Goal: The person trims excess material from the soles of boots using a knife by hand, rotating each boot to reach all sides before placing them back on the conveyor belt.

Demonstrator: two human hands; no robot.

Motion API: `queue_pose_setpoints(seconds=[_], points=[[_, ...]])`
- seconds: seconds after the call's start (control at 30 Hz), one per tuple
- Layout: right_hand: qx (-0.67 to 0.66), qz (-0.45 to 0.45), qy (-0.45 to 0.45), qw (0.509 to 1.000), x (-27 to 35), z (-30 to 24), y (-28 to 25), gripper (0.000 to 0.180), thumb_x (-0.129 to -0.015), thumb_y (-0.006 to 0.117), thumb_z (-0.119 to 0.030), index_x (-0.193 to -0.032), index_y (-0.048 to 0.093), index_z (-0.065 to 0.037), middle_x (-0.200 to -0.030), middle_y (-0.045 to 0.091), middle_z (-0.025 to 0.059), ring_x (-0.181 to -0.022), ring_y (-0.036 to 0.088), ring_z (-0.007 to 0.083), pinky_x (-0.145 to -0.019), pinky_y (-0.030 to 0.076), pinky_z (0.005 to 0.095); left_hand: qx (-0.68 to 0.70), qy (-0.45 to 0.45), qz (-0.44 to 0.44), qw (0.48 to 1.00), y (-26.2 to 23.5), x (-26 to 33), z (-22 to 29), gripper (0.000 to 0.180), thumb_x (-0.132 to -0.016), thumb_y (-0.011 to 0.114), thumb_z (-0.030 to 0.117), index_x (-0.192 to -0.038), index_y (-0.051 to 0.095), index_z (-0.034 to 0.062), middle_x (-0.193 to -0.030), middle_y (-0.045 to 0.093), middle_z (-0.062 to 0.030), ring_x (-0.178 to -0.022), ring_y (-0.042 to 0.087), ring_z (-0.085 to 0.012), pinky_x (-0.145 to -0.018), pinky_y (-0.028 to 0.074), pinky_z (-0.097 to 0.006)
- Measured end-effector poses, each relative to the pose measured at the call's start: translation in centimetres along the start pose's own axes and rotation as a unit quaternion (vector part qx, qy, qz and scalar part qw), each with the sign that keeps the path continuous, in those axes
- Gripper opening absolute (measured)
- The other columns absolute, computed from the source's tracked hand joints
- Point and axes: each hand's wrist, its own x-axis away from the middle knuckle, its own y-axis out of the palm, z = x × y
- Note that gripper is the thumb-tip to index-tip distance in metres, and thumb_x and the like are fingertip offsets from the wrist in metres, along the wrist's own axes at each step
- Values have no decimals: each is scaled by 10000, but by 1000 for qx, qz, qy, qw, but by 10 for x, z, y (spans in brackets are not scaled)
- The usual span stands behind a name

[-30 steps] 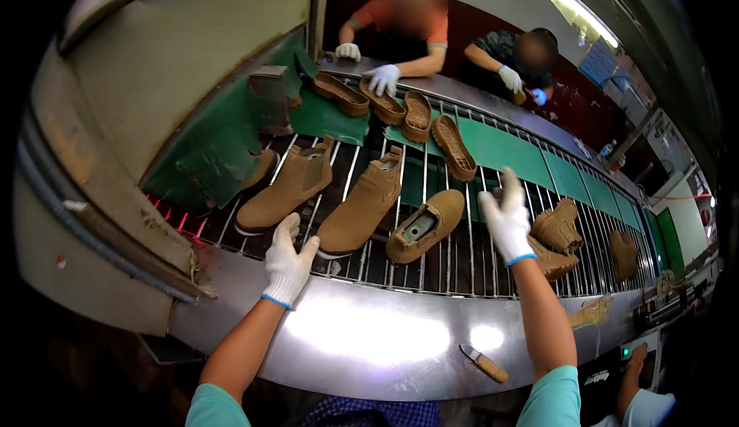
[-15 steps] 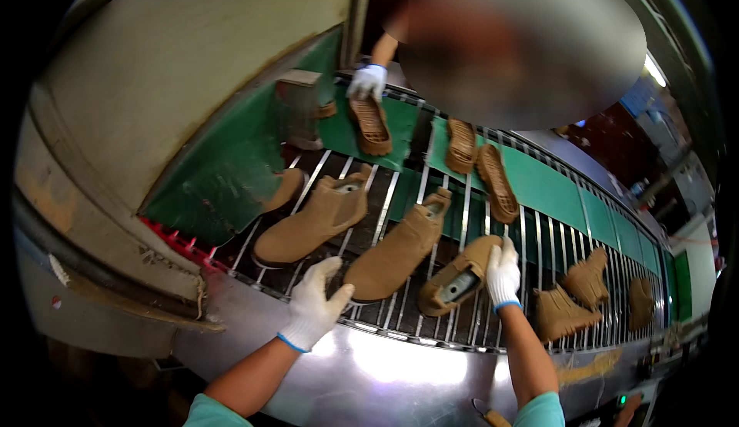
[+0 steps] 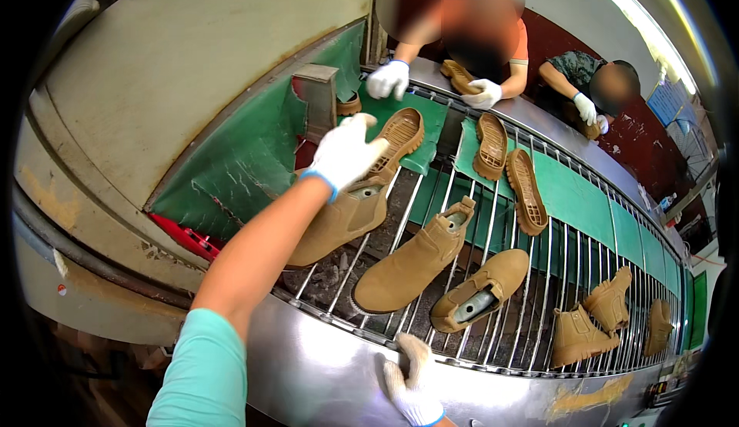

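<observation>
My left hand (image 3: 345, 151), in a white glove, reaches far over the slatted conveyor with thumb and fingers apart. It is beside a tan ridged shoe sole (image 3: 402, 136) on a green sheet; whether it touches the sole I cannot tell. Under my left forearm lies a tan ankle boot (image 3: 339, 223), partly covered. My right hand (image 3: 414, 385), also gloved, is at the conveyor's near metal edge, fingers apart and nothing in them. Closest to it are a tan boot (image 3: 412, 265) and another boot tipped with its opening up (image 3: 500, 277), both on the slats.
Two more soles (image 3: 491, 146) (image 3: 526, 192) lie toward the far side. Several small tan boots (image 3: 585, 334) stand at the right. Torn green curtains (image 3: 231, 157) hang at the machine opening, left. Across the conveyor, one co-worker's gloved hand (image 3: 483, 93) holds a sole; another person works farther right.
My left hand has moved forward from beside the boots to the far sole. My right hand has left the tipped boot and drawn back. The co-worker's hand has released the far sole.
</observation>
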Motion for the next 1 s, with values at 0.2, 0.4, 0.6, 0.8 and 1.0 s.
queue_pose_setpoints(seconds=[0.2, 0.4, 0.6, 0.8, 1.0], points=[[-65, -26, 23, 997, -6, 3, -4, 391, -917, 750, -75, -1283, 672, 36, -1248, 715, 248, -1163, 691, 419, -1010, 562, 469, 53, -162, -271, 947, 93, -62, -115, 589, -903, 766, 480, -978, 761, -105, -859, 724, -185, -740, 617, -246, -673, 505, -436], [-66, -58, 40, 995, -8, -5, -7, 370, -959, 714, -102, -1303, 667, 23, -1239, 712, 245, -1160, 686, 431, -1019, 557, 483, 310, -308, -89, 895, 76, -60, -81, 389, -894, 709, 278, -1007, 739, -93, -958, 746, -187, -787, 703, -287, -707, 572, -449], [-200, -13, 154, 968, 3, 4, 6, 523, -1033, 632, -78, -1510, 468, 57, -1348, 652, 242, -1211, 682, 309, -1064, 554, 429, 330, -119, -135, 927, -33, 21, 27, 472, -955, 670, 258, -1348, 640, -2, -1116, 730, -148, -962, 725, -251, -691, 630, -415], [-606, 62, 202, 767, -12, -9, -20, 847, -1021, 714, -268, -1678, 226, -51, -1599, 447, 252, -1401, 556, 376, -1148, 509, 561, 301, -7, -247, 921, -64, 227, 63, 705, -969, 689, 299, -1585, 472, 33, -1345, 695, -164, -1087, 729, -241, -898, 614, -381], [-503, 72, 263, 820, 2, -19, -22, 711, -1013, 690, -226, -1600, 340, -31, -1409, 581, 167, -1265, 629, 310, -1113, 540, 497, 151, 44, -372, 915, -97, 233, 53, 636, -997, 731, 476, -1481, 634, 74, -1367, 721, -179, -1236, 712, -308, -1070, 560, -428]])
